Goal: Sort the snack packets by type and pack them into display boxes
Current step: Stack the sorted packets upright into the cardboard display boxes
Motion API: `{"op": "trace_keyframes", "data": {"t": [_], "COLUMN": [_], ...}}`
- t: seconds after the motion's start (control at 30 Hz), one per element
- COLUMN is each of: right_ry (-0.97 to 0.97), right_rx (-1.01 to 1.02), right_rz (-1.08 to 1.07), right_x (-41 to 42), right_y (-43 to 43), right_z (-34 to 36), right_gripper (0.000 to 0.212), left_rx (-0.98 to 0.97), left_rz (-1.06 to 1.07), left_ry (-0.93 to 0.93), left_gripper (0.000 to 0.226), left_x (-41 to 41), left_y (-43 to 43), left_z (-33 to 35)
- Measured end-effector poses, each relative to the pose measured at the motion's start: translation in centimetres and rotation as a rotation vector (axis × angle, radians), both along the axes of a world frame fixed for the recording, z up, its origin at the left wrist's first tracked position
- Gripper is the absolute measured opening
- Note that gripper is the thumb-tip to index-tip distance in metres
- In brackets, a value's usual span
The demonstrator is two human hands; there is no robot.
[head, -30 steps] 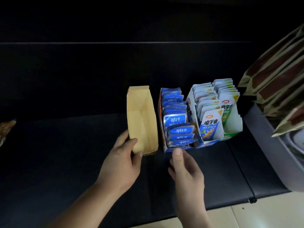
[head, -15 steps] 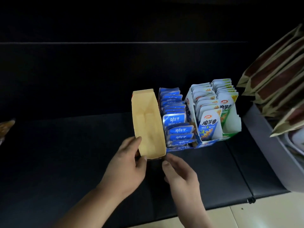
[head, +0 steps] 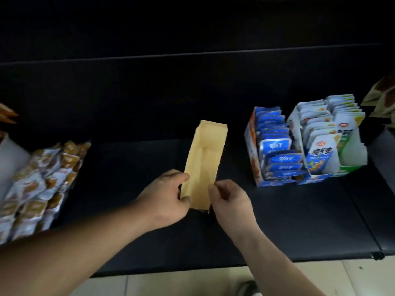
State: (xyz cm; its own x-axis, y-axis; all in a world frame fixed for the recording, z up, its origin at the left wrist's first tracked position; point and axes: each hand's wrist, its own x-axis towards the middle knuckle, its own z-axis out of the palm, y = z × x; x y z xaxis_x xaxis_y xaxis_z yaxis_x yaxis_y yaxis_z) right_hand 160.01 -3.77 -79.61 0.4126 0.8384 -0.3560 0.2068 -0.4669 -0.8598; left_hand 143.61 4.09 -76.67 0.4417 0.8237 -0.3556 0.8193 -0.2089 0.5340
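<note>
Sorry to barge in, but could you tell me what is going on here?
A person grips the near end of an empty tan display box with the left hand and the right hand, over the dark bench. To its right stand two packed display boxes, one holding blue packets, the other white packets. A loose pile of orange-and-white packets lies at the far left, not yet boxed.

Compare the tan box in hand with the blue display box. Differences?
1. The tan box is empty; the blue display box is packed with blue packets.
2. The tan box shows plain brown card; the blue display box is printed.
3. The left hand and right hand grip the tan box's near end; the blue display box stands untouched.
Shared: both are long, narrow, open-topped cartons.
</note>
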Motion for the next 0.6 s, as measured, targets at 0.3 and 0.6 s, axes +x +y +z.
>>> {"op": "trace_keyframes", "data": {"t": [0.3, 0.6], "right_ry": [-0.326, -0.316], "right_rx": [-0.011, -0.155], "right_rz": [0.027, 0.739], "right_x": [-2.7, -16.5], "right_y": [1.9, 7.3], "right_z": [1.6, 9.2], "right_gripper": [0.034, 0.023], "left_rx": [-0.146, -0.054], "left_rz": [0.05, 0.403], "left_ry": [-0.22, -0.505], "left_gripper": [0.056, 0.027], "left_x": [-6.3, -15.2], "left_y": [-0.1, -2.7], "left_z": [0.7, 0.0]}}
